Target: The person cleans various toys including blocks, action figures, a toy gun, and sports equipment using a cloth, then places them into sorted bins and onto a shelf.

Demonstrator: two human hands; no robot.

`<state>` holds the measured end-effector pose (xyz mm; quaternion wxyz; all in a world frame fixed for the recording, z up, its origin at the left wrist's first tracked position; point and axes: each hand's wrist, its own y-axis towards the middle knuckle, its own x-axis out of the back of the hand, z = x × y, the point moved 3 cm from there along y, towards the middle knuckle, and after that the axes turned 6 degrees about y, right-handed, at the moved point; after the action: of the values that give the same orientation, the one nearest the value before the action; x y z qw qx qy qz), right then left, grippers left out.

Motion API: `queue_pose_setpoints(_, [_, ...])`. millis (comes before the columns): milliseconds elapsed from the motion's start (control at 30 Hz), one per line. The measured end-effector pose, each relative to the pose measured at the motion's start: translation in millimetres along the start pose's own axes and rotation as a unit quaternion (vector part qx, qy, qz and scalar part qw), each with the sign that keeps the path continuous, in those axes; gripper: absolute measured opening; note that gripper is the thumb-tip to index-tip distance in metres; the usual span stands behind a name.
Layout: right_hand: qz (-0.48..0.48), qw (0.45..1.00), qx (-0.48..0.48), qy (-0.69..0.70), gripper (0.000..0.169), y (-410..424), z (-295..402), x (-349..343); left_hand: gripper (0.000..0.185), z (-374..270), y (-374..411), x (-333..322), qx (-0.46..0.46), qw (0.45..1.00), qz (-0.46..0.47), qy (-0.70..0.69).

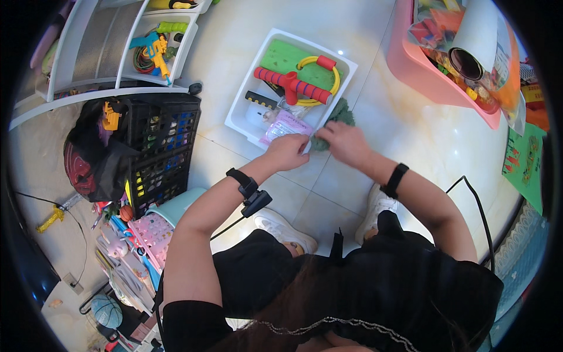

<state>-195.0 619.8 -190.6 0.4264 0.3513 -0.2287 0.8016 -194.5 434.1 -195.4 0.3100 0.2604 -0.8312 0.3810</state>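
On the floor before me lies a white plastic bin point(234, 111). My left hand point(288, 151) is curled at its near right corner and seems to grip the rim; its fingertips are partly hidden. Just outside the bin's right wall, my right hand point(345, 141) pinches a dark green cloth point(342, 113), which lies along that wall. Inside the bin I see a red foam T-shaped handle point(291, 86), a yellow tube ring with a red grip point(338, 83), a green board point(278, 56), a black-and-yellow handle point(261, 99) and a pink printed packet point(286, 126).
White drawers with toys point(193, 39) stand at upper left, above a black slatted crate point(169, 145). A pink tub point(409, 66) full of bags and a white roll point(475, 35) is at upper right. A mint bucket point(187, 204) and a pink basket point(151, 231) stand at my left.
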Motion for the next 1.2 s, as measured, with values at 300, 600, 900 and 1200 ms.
queue_pose_setpoints(300, [-0.281,0.953,-0.108,0.029,0.031,16.7,-41.7,87.6,0.020,26.0,-33.3,12.6,-0.017,0.996,0.003,0.087])
queue_pose_setpoints(600, [-0.036,0.999,-0.014,0.030,0.034,17.2,2.7,17.5,0.031,6.2,-5.4,6.5,0.010,0.986,0.032,0.166])
queue_pose_setpoints(900, [-0.183,0.982,-0.036,0.034,0.035,18.7,-58.2,68.0,0.034,30.1,-15.1,29.2,0.044,0.977,0.082,0.189])
queue_pose_setpoints(1200, [-0.152,0.969,0.036,0.191,0.041,35.8,-27.8,42.6,0.041,11.2,-22.8,79.1,0.096,0.965,0.136,0.205])
